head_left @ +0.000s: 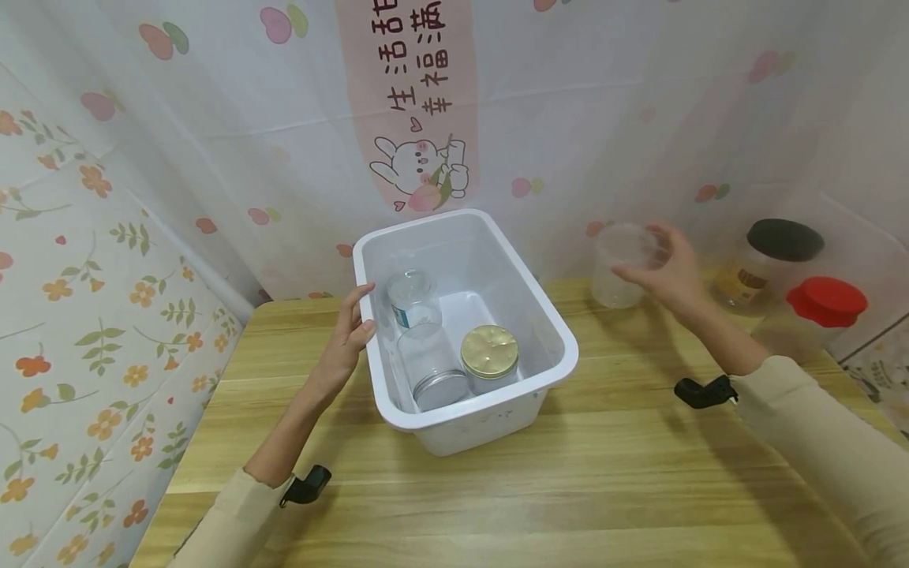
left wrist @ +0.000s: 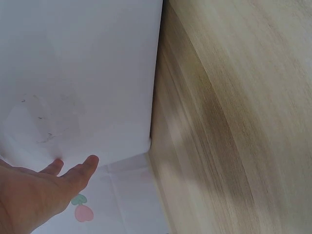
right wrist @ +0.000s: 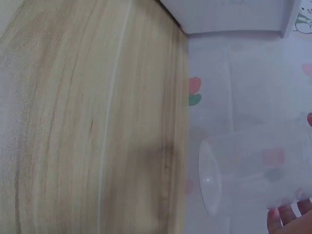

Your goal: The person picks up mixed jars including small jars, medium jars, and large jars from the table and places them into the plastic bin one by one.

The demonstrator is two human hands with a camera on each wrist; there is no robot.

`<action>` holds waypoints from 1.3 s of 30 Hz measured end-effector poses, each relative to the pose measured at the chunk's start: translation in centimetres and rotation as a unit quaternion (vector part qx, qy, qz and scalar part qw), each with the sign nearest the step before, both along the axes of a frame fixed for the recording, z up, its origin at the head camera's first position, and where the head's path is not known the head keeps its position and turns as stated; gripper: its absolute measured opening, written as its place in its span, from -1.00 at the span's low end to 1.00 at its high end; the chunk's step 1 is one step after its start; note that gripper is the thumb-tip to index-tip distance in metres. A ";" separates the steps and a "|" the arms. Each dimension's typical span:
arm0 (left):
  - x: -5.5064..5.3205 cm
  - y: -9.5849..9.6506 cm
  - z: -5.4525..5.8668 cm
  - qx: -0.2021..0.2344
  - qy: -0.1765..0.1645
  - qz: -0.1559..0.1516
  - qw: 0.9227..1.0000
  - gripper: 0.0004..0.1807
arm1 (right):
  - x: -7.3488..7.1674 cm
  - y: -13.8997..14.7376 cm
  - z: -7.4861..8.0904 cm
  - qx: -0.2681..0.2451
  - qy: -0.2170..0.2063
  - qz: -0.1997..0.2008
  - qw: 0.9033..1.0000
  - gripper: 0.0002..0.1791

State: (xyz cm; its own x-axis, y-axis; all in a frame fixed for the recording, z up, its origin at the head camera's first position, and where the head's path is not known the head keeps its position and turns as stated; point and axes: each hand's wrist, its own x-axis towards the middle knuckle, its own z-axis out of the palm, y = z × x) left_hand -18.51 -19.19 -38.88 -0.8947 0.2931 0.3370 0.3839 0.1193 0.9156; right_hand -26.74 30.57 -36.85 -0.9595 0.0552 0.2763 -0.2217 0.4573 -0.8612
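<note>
My left hand (head_left: pixel 346 335) holds the left rim of a white plastic tub (head_left: pixel 461 432), thumb over the edge. In the left wrist view, fingers (left wrist: pixel 80 173) of that hand touch the tub's outer wall. A translucent plastic cup (head_left: pixel 616 276) is in my right hand (head_left: pixel 671 272), gripped by its side to the right of the tub and blurred. The right wrist view shows the cup (right wrist: pixel 253 165) with only some fingertips. Inside the tub are a clear jar (head_left: pixel 413 296) at the back, a jar lying with a silver lid (head_left: pixel 442 388), and one with a gold lid (head_left: pixel 490 351).
At the far right of the wooden table (head_left: pixel 497 505) stand a jar with a black lid (head_left: pixel 784 240) and a container with a red lid (head_left: pixel 827 301). A printed curtain (head_left: pixel 284 142) hangs behind the table, with a floral one (head_left: pixel 106 355) on the left.
</note>
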 end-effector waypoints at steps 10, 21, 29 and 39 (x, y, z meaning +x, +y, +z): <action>0.0 0.0 -0.1 0.002 0.001 0.000 1.000 -0.38 | 0.2 -0.6 1.0 0.007 0.012 0.006 1.000 0.00; 0.0 0.0 -0.1 -0.001 0.006 -0.003 1.000 -0.39 | 0.3 -1.3 2.1 0.022 0.003 0.003 1.000 0.04; 0.0 -0.1 -0.1 -0.004 0.004 -0.004 1.000 -0.39 | 0.3 -1.6 2.4 0.017 0.001 0.008 1.000 0.05; -0.1 0.0 0.0 -0.003 0.005 -0.005 1.000 -0.38 | 0.2 -2.2 3.3 0.011 0.004 0.012 1.000 0.06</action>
State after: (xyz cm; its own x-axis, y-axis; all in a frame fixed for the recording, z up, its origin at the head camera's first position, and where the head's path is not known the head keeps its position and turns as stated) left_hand -18.58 -19.22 -38.92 -0.8882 0.3033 0.3450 0.3949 0.1202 0.9108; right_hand -26.56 28.38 -33.50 -0.9583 0.0266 0.2845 -0.2390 0.4709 -0.8492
